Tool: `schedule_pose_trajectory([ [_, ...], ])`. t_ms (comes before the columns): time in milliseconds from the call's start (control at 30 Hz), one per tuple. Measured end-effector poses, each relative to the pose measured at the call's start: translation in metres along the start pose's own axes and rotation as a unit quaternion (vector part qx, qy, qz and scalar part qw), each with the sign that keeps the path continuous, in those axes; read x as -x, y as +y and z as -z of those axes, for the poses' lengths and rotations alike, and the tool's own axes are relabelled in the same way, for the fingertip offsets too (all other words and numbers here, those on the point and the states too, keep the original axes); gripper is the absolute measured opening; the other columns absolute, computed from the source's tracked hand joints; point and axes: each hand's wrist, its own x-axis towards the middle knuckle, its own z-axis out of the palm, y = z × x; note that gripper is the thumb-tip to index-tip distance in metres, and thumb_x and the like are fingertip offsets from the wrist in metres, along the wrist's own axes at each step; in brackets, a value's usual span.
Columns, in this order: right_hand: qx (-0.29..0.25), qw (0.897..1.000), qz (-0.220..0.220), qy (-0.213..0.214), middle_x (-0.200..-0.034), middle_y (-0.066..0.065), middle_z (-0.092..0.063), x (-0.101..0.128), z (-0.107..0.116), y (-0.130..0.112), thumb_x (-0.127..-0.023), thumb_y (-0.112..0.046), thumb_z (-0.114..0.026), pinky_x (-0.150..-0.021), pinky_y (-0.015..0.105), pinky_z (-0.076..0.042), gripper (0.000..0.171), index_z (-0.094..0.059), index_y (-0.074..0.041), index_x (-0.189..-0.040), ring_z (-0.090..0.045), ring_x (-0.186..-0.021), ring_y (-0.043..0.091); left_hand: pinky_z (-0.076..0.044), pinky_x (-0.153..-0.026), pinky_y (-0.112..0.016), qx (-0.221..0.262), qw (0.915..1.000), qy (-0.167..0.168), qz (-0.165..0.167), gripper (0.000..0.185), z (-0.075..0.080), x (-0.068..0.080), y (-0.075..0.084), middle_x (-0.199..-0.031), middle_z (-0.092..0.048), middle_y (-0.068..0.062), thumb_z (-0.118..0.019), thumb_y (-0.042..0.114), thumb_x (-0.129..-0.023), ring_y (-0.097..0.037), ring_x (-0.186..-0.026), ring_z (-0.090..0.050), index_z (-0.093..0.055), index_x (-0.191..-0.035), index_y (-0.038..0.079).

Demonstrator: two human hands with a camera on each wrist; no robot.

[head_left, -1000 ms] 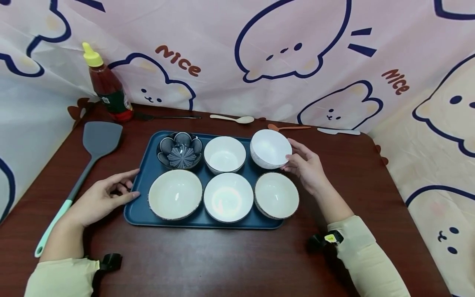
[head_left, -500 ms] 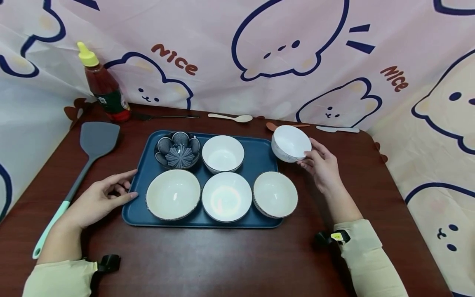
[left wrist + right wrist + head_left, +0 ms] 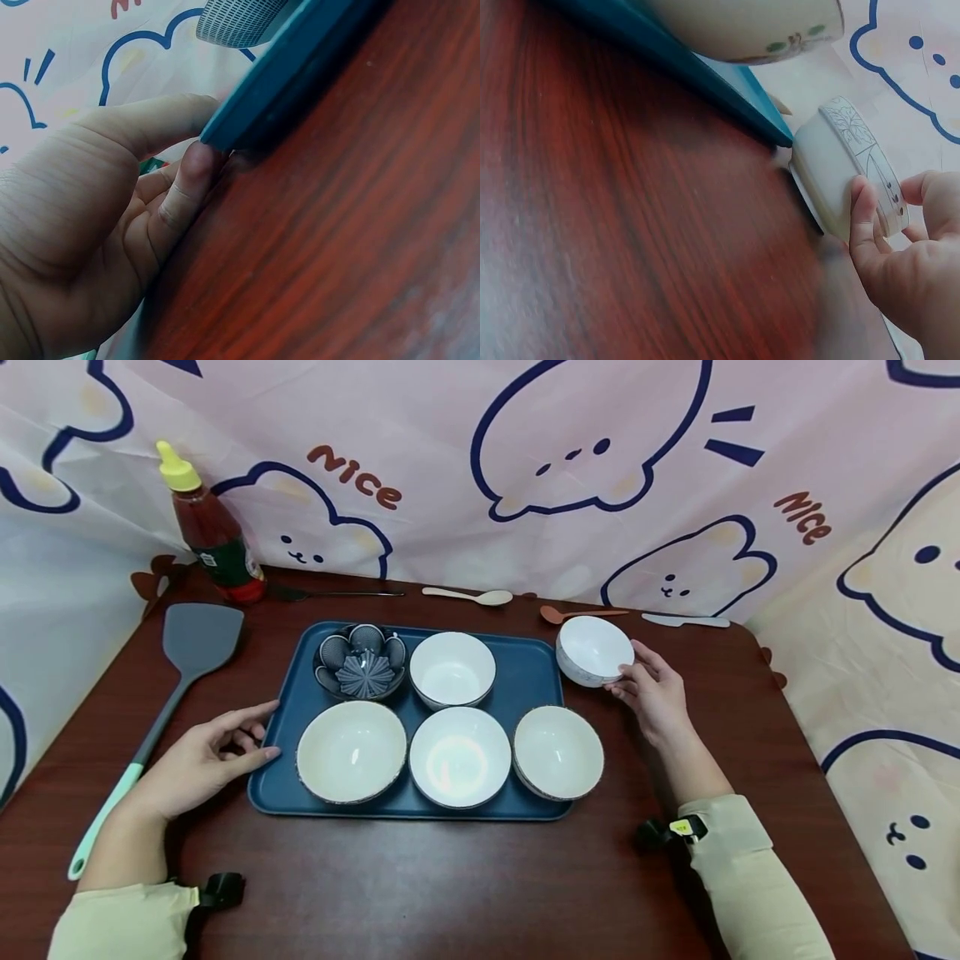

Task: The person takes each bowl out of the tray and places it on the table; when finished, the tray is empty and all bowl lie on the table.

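Observation:
My right hand (image 3: pixel 651 693) pinches the rim of a white bowl (image 3: pixel 594 650) just off the tray's right edge. In the right wrist view this bowl (image 3: pixel 847 161) has a drawn flower band outside, and its base is right at the tabletop. At the left, my left hand (image 3: pixel 213 758) grips the short edge of the blue tray (image 3: pixel 525 672), thumb on one side and fingers on the other. On the tray stand a dark petal-shaped bowl (image 3: pixel 363 663), a white bowl (image 3: pixel 452 668) behind, and three white bowls in front, the rightmost bowl (image 3: pixel 558 752) overhanging the tray's edge.
A grey spatula (image 3: pixel 198 643) with a mint handle lies left of the tray. A red sauce bottle (image 3: pixel 217 543) stands at the back left. Along the back edge lie a dark fork (image 3: pixel 337 594), a cream spoon (image 3: pixel 480 598), a brown spoon (image 3: pixel 577 613) and a white knife (image 3: pixel 684 622).
My right hand has carried the white bowl rightward from the tray's back right corner to the table beside it. The left hand has stayed at the tray's edge.

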Motion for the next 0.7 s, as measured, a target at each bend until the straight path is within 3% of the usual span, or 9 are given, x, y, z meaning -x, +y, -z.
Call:
schedule_pose_trajectory([
  [333,-0.01,1.0,0.0,-0.023,-0.125,0.001,-0.05,0.0,0.007,0.005,-0.098,-0.008,-0.061,-0.07,0.022,-0.058,0.067,-0.031,-0.017,-0.157,-0.07,-0.07,0.011,-0.043,-0.061,-0.021,0.005,1.0,-0.001,-0.003,0.059,0.0,0.001,0.0,-0.1,-0.059,-0.008,-0.072,0.021,-0.093,-0.003,-0.082,-0.052,-0.049,-0.146,0.01],
  [700,0.009,0.998,0.036,-0.05,-0.124,0.002,-0.056,0.009,0.021,0.006,-0.092,-0.013,-0.072,-0.076,0.024,-0.059,0.075,-0.032,-0.011,-0.156,-0.073,-0.079,0.012,-0.045,-0.063,-0.019,0.006,1.0,0.0,-0.005,0.058,0.0,0.001,0.002,-0.101,-0.059,-0.008,-0.072,0.022,-0.094,-0.004,-0.083,-0.052,-0.05,-0.146,0.01],
])
